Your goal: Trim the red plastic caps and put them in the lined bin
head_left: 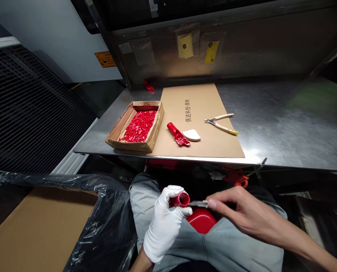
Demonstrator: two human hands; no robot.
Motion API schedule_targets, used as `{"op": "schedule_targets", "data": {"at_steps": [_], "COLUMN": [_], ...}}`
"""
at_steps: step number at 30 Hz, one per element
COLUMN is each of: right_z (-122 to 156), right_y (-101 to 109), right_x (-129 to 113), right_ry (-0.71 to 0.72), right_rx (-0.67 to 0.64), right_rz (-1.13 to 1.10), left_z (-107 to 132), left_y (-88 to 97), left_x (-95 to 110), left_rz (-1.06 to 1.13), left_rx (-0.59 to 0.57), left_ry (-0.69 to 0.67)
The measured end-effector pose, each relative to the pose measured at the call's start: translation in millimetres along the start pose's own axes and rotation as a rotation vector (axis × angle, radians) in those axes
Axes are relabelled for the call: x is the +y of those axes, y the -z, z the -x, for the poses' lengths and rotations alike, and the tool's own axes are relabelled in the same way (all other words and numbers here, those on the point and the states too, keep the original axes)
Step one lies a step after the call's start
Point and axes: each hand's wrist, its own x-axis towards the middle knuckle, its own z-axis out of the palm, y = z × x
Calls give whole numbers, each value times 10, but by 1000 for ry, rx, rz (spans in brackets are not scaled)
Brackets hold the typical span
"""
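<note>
My left hand, in a white glove, is closed around a red plastic tube-shaped part above my lap, its round open end facing up toward me. My bare right hand pinches a small knife; its thin blade points left and reaches the rim of the red part. Whether the blade touches the rim, I cannot tell. On the cardboard sheet ahead lie a similar red part, a white curved piece and side cutters with their handles apart.
A cardboard box of small red scraps stands left on the metal table. The cardboard sheet covers the table's middle. Another red piece lies at the back. Orange-handled scissors show below the edge. A black-lined carton is at lower left.
</note>
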Motion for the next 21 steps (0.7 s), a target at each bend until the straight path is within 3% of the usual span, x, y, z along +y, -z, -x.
{"op": "schedule_targets", "data": {"at_steps": [4, 8, 12, 17, 21], "right_z": [-47, -174, -292, -370, -366], "right_y": [-68, -281, -338, -266, -223], "right_x": [-5, -126, -181, -89, -102], "right_ry": [-144, -129, -53, -88, -83], "right_rx": [131, 135, 123, 330, 278], "right_rz": [-257, -434, -427, -407, -414], "left_z": [2, 17, 16, -20, -7], "left_y": [-30, -77, -85, -74, -74], "left_x": [14, -10, 11, 89, 44], "left_rz": [-55, -120, -219, -307, -280], "left_rx": [19, 3, -48, -41, -63], "left_ry": [-9, -60, -103, -125, -84]}}
